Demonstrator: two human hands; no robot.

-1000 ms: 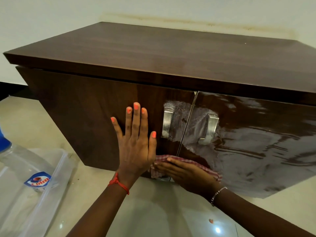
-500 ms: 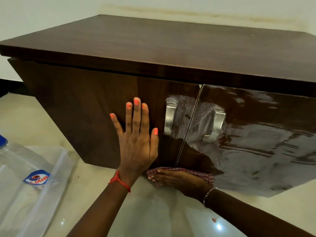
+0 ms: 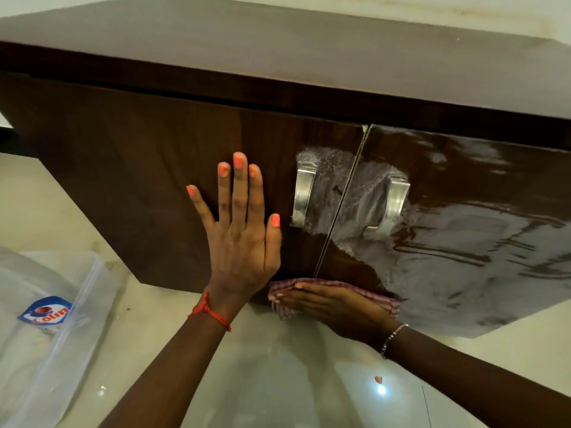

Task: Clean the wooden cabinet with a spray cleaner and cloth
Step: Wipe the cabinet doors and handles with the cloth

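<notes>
Left hand (image 3: 239, 239): grip open, palm flat on the left door of the wooden cabinet (image 3: 139, 180) — likely bracing it shut.
Right hand (image 3: 333, 304): at 5 o'clock from the left, flat, pressing the checked cloth (image 3: 364, 288) along the doors' bottom edge.
Residue: cleaner film around both metal handles (image 3: 302, 196) and across the right door — unwiped.
Surroundings: clear bottle with a blue label (image 3: 46, 313) on the floor at 8 o'clock; nothing blocks the doors.

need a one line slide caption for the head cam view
Left hand braces the cabinet door while the right hand presses a checked cloth along its wet bottom edge.
</notes>
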